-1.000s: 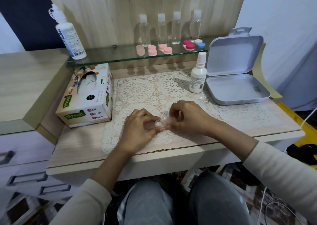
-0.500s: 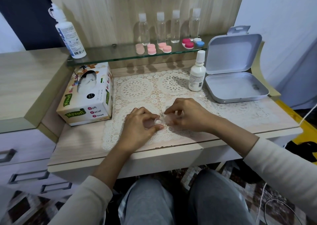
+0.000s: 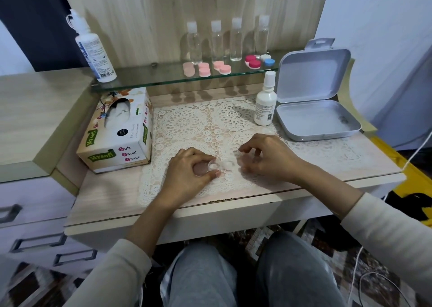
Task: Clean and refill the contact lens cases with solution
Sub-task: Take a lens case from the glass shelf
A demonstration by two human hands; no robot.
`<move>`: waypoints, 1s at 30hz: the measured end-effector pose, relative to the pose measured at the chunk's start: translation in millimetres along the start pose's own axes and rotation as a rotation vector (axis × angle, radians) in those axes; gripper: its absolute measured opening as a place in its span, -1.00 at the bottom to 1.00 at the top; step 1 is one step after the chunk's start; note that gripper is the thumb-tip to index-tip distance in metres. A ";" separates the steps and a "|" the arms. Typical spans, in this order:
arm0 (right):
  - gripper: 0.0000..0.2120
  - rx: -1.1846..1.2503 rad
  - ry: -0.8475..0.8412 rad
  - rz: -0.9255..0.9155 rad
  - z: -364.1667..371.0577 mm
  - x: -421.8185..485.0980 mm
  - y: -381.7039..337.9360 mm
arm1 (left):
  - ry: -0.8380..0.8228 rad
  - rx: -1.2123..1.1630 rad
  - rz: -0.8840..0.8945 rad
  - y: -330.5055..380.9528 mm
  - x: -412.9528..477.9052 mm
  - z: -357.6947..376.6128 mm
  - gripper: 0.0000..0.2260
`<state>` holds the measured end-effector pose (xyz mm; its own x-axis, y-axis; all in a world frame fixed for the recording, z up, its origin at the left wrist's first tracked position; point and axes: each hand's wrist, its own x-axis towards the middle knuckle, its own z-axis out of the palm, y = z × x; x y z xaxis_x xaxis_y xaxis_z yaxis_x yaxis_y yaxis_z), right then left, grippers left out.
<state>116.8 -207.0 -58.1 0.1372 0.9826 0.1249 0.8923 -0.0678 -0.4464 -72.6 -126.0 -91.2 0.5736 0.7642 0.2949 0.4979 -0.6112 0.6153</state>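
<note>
Left hand (image 3: 189, 173) rests on the lace mat (image 3: 187, 122) and pinches the left end of the clear lens case (image 3: 221, 165) between thumb and forefinger. Right hand (image 3: 268, 159) sits just beside the case's right end, fingers curled and slightly lifted. A translucent blur lies at its fingertips, so whether it grips anything cannot be told.

Head view, task object: the clear lens case lies on the mat at the middle of the tabletop (image 3: 105, 196), between the two hands.

Head view, surroundings:
- A tissue box (image 3: 117, 131) stands on the left of the tabletop, touching the mat's edge.
- A small white bottle (image 3: 265, 101) stands upright at the mat's far right.
- An open white tin (image 3: 315, 96) stands just beside that bottle, with its lid raised.
- A glass shelf (image 3: 152, 78) runs behind the mat. It carries a large solution bottle (image 3: 93, 49) at the left, tilted in this wide view, and four clear bottles (image 3: 194, 42) in a row.
- In front of the clear bottles lie pink lens cases (image 3: 204, 69), a red lens case (image 3: 252, 61) and a blue-and-white lens case (image 3: 267, 60).
</note>
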 end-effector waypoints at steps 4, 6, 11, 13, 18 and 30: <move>-0.57 -0.019 0.009 -0.043 0.7 0.5 -7.9 | 0.002 0.004 0.000 -0.6 0.6 0.8 -0.71; -0.61 -0.026 0.028 -0.076 5.7 -0.2 -11.7 | 0.003 0.009 0.001 -0.7 0.5 1.3 -0.70; -0.77 -0.010 0.045 -0.085 16.9 0.4 -13.6 | 0.007 0.015 0.001 0.1 0.6 1.2 -0.70; -0.78 -0.003 0.037 -0.075 17.6 1.7 -13.1 | 0.007 0.014 0.002 0.3 0.6 1.2 -0.71; -0.79 0.047 0.070 -0.066 16.0 -0.3 -11.8 | -0.030 -0.050 -0.033 0.1 1.5 -2.3 -0.70; -0.75 0.062 0.251 0.057 -34.0 -9.1 20.0 | -0.150 -0.036 -0.039 26.1 28.1 -7.4 -0.67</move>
<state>148.0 -223.2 -38.0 0.2959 0.9035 0.3101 0.8530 -0.1038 -0.5115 -48.2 -119.0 -61.4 0.6462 0.7464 0.1591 0.5000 -0.5715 0.6507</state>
